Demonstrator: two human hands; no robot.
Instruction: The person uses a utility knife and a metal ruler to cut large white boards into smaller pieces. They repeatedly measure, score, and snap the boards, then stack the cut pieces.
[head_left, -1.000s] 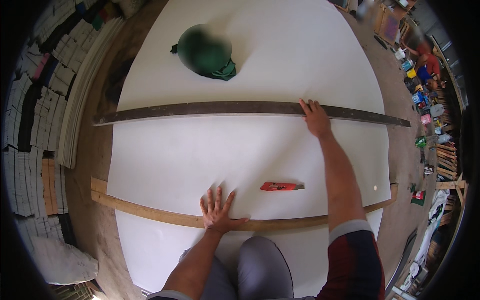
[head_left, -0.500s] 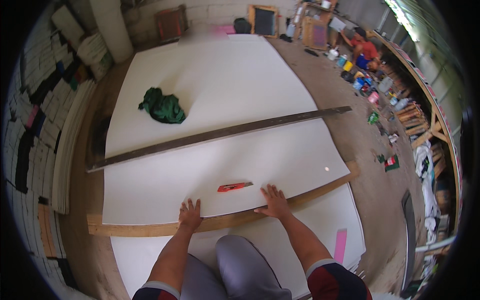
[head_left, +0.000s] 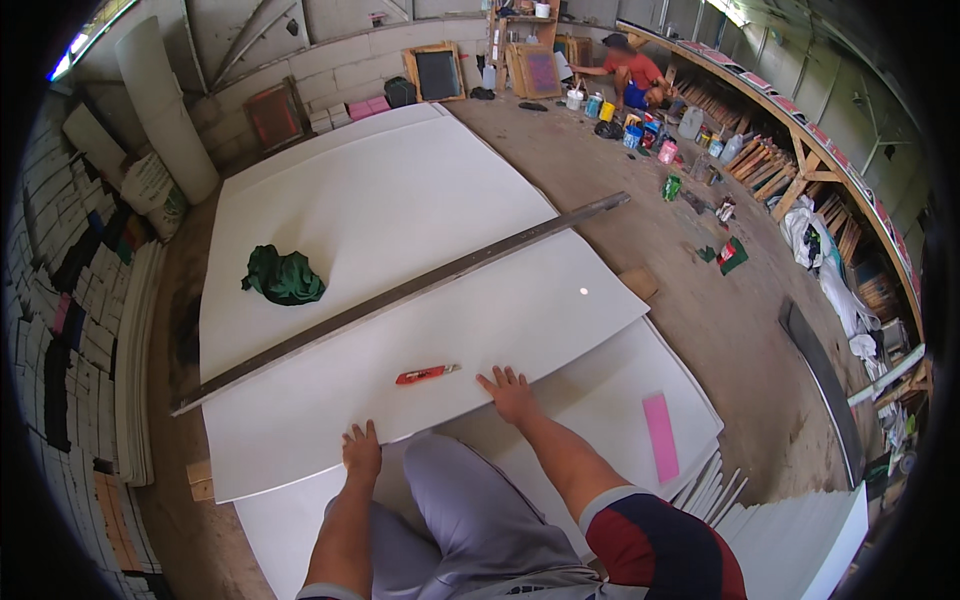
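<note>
My left hand [head_left: 361, 448] rests at the near edge of a large white sheet [head_left: 520, 318], fingers spread on top. Farther right along that edge lies my right hand [head_left: 508, 393], also with its fingers stretched out flat on the sheet. A red utility knife [head_left: 428, 374] lies on the sheet between and beyond my hands, its blade end toward the right. Across the sheet runs a long dark straight bar [head_left: 430, 287]. Beyond the bar sits a crumpled dark green cloth [head_left: 284, 276]. Ends of a wooden plank [head_left: 201, 481] show from under the sheet; its middle is hidden.
A pink strip [head_left: 660, 437] lies on the lower white sheets at right. Stacked white material [head_left: 140, 370] lines the left. Paint containers [head_left: 632, 133] stand on the floor, where another person [head_left: 632, 75] crouches at the far right. A dark curved strip [head_left: 822, 390] lies right.
The sheet's near edge now covers the plank's middle, which showed before. My hands have stayed spread on that edge. The view has turned to the right.
</note>
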